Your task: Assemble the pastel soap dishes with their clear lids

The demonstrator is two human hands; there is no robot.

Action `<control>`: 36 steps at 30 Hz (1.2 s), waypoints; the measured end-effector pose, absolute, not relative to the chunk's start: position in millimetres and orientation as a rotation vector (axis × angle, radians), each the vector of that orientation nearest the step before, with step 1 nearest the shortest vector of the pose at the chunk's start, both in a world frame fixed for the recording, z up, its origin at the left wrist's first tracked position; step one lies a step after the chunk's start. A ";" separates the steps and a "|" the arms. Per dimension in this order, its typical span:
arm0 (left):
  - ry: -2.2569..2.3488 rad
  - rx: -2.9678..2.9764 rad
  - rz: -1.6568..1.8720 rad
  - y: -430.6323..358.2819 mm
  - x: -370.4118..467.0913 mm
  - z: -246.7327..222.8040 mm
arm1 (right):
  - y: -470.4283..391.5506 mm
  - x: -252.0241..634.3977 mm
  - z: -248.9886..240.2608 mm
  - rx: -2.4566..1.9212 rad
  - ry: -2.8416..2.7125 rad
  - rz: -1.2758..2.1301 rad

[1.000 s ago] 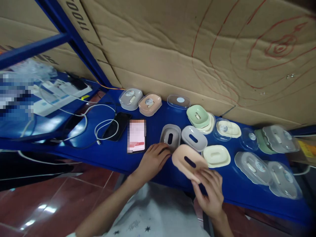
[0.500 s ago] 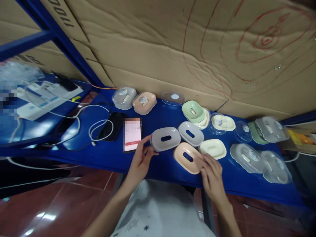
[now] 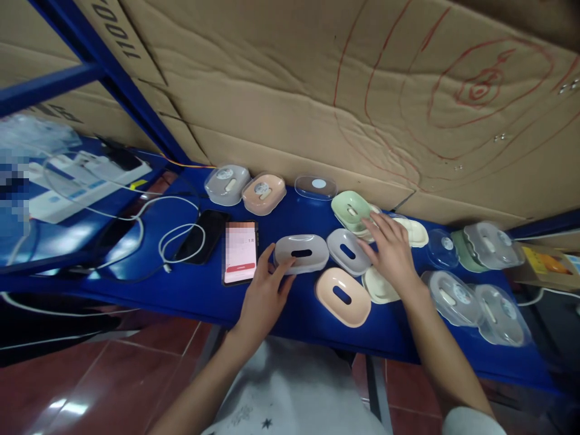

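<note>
Change noted: my right hand (image 3: 390, 252) has let go of the peach dish (image 3: 343, 312), now lying free on the table (image 3: 290, 308), slot showing. That hand is spread, nothing seen gripped, fingertips by the green dish (image 3: 357, 204) at 12 o'clock from peach; contact: cannot tell. Left hand (image 3: 267, 287) grasps the grey dish (image 3: 312, 243) at its 8 o'clock end, at 11 o'clock from peach. So only grey appears held.

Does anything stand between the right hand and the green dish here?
Nothing visible does. The right hand has its fingertips by the near right edge of the green dish; whether they touch can't be made out. A cream dish juts out beneath the green one, apparently not blocking.
</note>
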State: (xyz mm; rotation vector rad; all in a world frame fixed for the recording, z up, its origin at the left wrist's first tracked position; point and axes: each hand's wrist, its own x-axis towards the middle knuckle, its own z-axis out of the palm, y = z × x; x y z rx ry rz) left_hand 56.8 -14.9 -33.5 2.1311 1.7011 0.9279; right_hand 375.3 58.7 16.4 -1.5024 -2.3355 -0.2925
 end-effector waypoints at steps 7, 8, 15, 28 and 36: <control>1.606 1.892 0.990 -28.2 35.5 -26.9 | 106.2 375.2 5.4 -1.400 -2.281 -0.125; 1.602 1.891 0.974 -30.1 33.3 -27.6 | 100.9 379.8 5.3 -1.393 -2.217 -0.134; 1.587 1.906 0.984 -31.0 35.0 -32.5 | 57.3 401.8 0.9 -1.651 -2.035 -0.394; 1.623 1.806 1.091 -40.7 34.5 -16.2 | 86.9 387.3 10.0 -1.373 -2.195 -0.155; 1.658 1.661 1.307 -38.3 23.0 -10.0 | -94.5 333.4 8.1 -1.003 -2.207 0.380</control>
